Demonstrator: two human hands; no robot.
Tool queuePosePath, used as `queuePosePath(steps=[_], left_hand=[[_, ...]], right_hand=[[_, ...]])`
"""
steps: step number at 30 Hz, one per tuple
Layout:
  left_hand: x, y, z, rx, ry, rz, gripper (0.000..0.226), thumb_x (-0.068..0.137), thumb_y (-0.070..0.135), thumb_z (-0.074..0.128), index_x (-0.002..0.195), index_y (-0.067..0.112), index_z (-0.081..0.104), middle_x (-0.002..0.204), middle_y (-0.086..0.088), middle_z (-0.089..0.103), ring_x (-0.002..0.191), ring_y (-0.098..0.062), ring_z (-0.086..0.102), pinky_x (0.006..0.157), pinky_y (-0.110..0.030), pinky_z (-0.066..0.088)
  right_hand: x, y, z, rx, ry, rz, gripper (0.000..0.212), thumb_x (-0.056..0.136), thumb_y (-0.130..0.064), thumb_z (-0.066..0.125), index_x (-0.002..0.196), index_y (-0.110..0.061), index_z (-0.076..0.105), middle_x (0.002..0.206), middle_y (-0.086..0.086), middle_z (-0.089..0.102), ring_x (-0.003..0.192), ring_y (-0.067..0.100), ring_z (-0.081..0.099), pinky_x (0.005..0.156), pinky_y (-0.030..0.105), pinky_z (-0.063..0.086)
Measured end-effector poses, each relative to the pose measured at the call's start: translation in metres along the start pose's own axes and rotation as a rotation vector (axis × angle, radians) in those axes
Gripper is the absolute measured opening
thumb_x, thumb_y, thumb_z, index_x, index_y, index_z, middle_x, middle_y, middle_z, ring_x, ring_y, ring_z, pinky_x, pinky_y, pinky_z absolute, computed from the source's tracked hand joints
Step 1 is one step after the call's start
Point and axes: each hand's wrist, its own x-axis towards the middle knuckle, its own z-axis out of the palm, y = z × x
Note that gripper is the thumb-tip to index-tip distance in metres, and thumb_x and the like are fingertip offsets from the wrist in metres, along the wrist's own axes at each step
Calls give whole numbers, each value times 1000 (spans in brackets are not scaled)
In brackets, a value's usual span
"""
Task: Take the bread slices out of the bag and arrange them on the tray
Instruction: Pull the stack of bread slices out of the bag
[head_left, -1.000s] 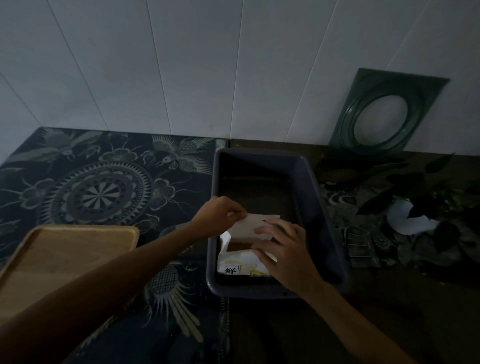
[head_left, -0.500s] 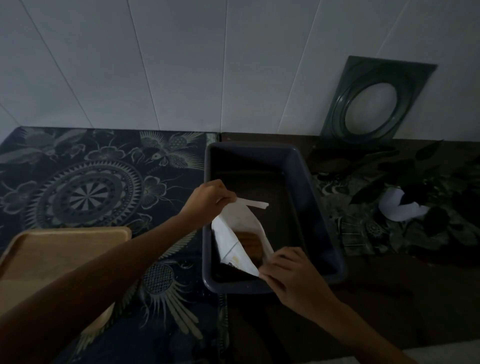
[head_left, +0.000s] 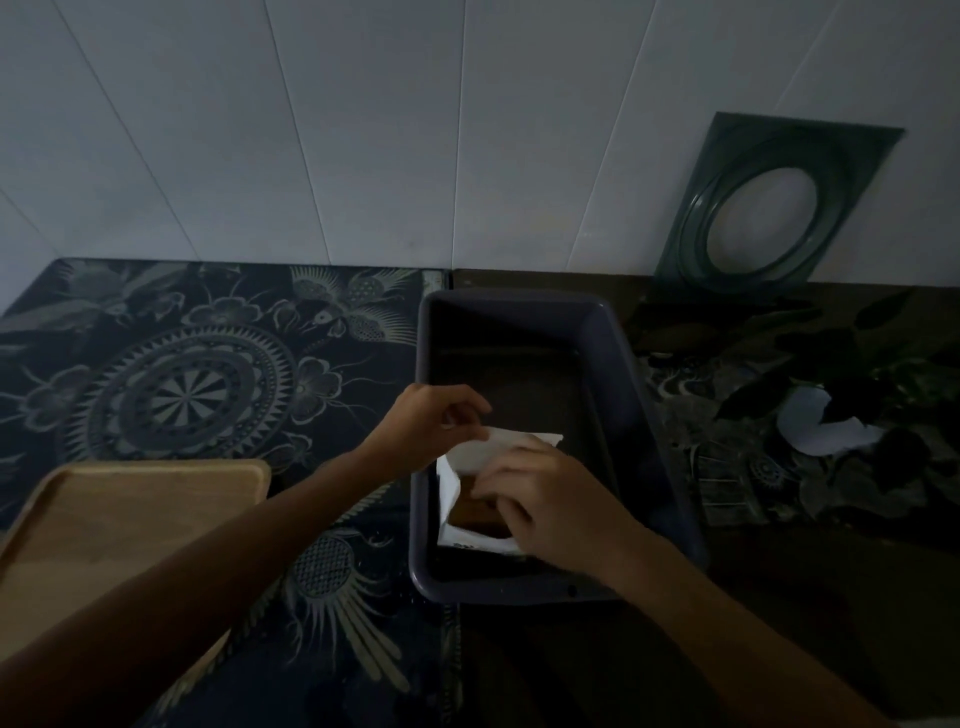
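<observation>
- Head view, only camera; scene is dim, so fine detail is limited.
- Bag (head_left: 498, 457): white, sits in the near end of a dark plastic tub (head_left: 639, 395) on the table (head_left: 779, 639). Mouth is open toward the camera.
- Bread slices (head_left: 475, 514): a brown block shows inside the bag mouth. Slice count can't be read. None out yet.
- Tray (head_left: 130, 519): wooden, on the patterned mat (head_left: 182, 384), left of the tub and apart from it. Nothing lies on the visible part.
- Risk: the bag looks thin, and the left hand's pull on the flap could tear it, or lift the whole bag if the bread jams.
- Risk: soft bread pinched hard at one edge could crumple or break on the way out.
- Risk: the move to the tray crosses the tub's left wall, so a low carry could clip the rim and drop the slice.
- Risk: low light makes slice edges hard to judge, so grabbing two at once is plausible.
- Left hand (head_left: 431, 426): fingers curled, pinching the bag's upper flap at its far-left corner, holding the mouth open.
- Right hand (head_left: 545, 509): over the bag opening, fingers bent down and touching the bag's right side at the bread. Whether it grips a slice or only the bag can't be told; the fingertips are hidden.
- Judged step: opening the bag and reaching for the first slice.
</observation>
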Motion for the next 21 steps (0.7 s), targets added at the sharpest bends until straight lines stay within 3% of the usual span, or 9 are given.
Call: queuePosePath(steps=[3, 6, 10, 12, 14, 17, 21], left_hand=[[-1, -1, -4, 5, 7, 32, 26, 83, 17, 80, 108, 16, 74, 87, 8, 76, 83, -1, 70, 82, -12, 55], [-2, -3, -7, 5, 22, -2, 25, 82, 19, 80, 107, 17, 74, 86, 10, 76, 80, 7, 68, 81, -7, 51], [-3, -6, -8, 8, 29, -4, 25, 82, 19, 80, 107, 19, 74, 82, 16, 72, 77, 13, 65, 79, -5, 49], [-2, -8, -9, 5, 42, -1, 25, 83, 19, 80, 107, 19, 74, 82, 17, 72, 77, 14, 65, 78, -4, 48], [-1, -10, -10, 0, 49, 1, 25, 83, 18, 80, 107, 19, 74, 83, 15, 73, 77, 14, 65, 77, -3, 48], [-1, -14, -9, -25, 64, 9, 26, 81, 17, 82, 106, 18, 75, 81, 15, 74, 77, 13, 66, 78, -3, 48], [-3, -20, -7, -54, 71, 11, 27, 79, 17, 83, 105, 19, 76, 79, 19, 72, 80, 10, 69, 78, -4, 50]], right_hand=[[40, -6, 4, -25, -193, 166, 25, 96, -6, 53, 108, -10, 74, 117, 6, 68, 103, 21, 64, 88, 35, 54], [65, -9, 21, -88, -439, 320, 15, 96, -6, 56, 110, -7, 63, 107, 10, 65, 94, 26, 66, 79, 36, 53], [74, -2, 50, -154, -454, 425, 13, 96, -15, 59, 108, -11, 56, 98, 8, 62, 86, 22, 61, 75, 36, 52], [71, 6, 66, -107, -528, 481, 30, 101, -22, 52, 129, -10, 51, 119, 13, 62, 98, 26, 58, 85, 38, 49], [64, 17, 82, -155, -636, 480, 60, 103, -30, 50, 154, -9, 28, 148, 21, 46, 127, 37, 50, 107, 50, 42], [59, 27, 100, -193, -637, 485, 75, 104, -34, 47, 162, -12, 4, 164, 24, 21, 145, 43, 28, 120, 58, 24], [58, 28, 106, -128, -619, 544, 77, 105, -28, 46, 161, -11, -4, 169, 18, 5, 153, 39, 11, 125, 54, 12]])
